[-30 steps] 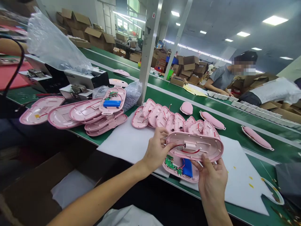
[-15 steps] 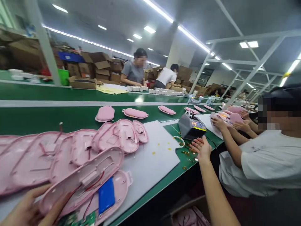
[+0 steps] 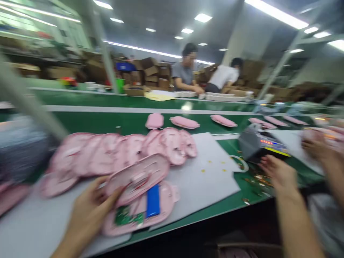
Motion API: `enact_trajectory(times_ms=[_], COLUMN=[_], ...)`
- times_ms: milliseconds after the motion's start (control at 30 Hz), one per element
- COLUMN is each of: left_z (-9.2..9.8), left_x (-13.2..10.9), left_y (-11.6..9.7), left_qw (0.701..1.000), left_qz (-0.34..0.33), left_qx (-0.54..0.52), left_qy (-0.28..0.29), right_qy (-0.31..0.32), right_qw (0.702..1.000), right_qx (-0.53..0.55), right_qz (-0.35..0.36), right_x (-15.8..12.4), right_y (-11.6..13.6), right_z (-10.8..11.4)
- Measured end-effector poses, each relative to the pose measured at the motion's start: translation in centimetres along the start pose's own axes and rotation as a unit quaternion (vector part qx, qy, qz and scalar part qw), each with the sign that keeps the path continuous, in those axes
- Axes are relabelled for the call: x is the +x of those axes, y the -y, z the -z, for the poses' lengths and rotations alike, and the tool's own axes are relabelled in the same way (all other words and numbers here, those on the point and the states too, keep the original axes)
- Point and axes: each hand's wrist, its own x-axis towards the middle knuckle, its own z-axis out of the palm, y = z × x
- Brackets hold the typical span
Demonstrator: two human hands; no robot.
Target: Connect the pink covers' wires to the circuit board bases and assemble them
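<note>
A: L fingers?

B: My left hand (image 3: 88, 211) is curled on the pink upper shell (image 3: 138, 177), thumb along its near edge. It sits tilted over the lower shell (image 3: 139, 215) with the blue battery (image 3: 153, 200), on white foam (image 3: 204, 179).

A: R?

B: My right hand (image 3: 278, 175) at 3 o'clock, fingers spread, holding nothing, over small bits on the green belt (image 3: 252, 188). Blurry.

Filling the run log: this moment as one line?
left hand: holds pink shell | right hand: open, reaching near tape dispenser | base with blue battery on white sheet
</note>
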Motion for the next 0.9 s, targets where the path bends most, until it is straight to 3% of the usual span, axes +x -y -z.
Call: enact_trajectory(times_ms=[67, 133, 167, 200, 233, 300, 333, 400, 467, 567, 733, 833, 900], left_z=[-0.1, -0.3, -0.4, -0.5, -0.6, -0.8, -0.9, -1.1, -1.2, -1.4, -1.6, -1.4, -1.2], left_x=[-1.0, -1.3, -1.3, -1.3, -1.4, -1.6, -1.6, -1.7, -1.7, -1.6, -1.8, -1.9, -2.0], left_y=[-0.4, -0.5, -0.4, -0.3, -0.2, 0.1, 0.2, 0.5, 0.9, 1.3, 1.7, 1.5, 1.3], left_qw=[0.998, 0.99, 0.985, 0.981, 0.977, 0.969, 0.965, 0.959, 0.959, 0.966, 0.972, 0.974, 0.974], left_qz=[0.023, 0.038, 0.041, 0.042, 0.041, 0.033, 0.025, 0.007, -0.01, -0.026, -0.039, -0.044, -0.05], left_qx=[-0.055, -0.119, -0.148, -0.172, -0.193, -0.228, -0.241, -0.26, -0.262, -0.235, -0.207, -0.193, -0.192], left_qy=[0.032, 0.066, 0.076, 0.081, 0.085, 0.095, 0.1, 0.109, 0.108, 0.103, 0.106, 0.108, 0.113], right_qy=[0.027, 0.185, 0.278, 0.381, 0.48, 0.591, 0.621, 0.639, 0.631, 0.609, 0.546, 0.51, 0.487], right_qw=[0.993, 0.959, 0.92, 0.856, 0.77, 0.607, 0.531, 0.409, 0.333, 0.291, 0.275, 0.294, 0.354], right_qx=[-0.015, -0.067, -0.109, -0.148, -0.175, -0.225, -0.251, -0.305, -0.34, -0.361, -0.354, -0.343, -0.347], right_qz=[0.112, 0.203, 0.255, 0.315, 0.382, 0.481, 0.52, 0.576, 0.612, 0.644, 0.708, 0.732, 0.719], right_x=[-3.3, -8.6, -11.8, -15.2, -18.5, -23.9, -25.8, -27.7, -28.1, -27.7, -28.5, -28.8, -28.2], right_y=[0.4, 1.2, 1.7, 2.2, 2.6, 2.7, 2.4, 1.2, 0.0, -1.3, -2.0, -1.9, -1.7], right_z=[-1.8, -5.1, -7.2, -9.4, -11.7, -16.1, -18.0, -20.8, -22.2, -22.6, -22.0, -21.8, -22.0])
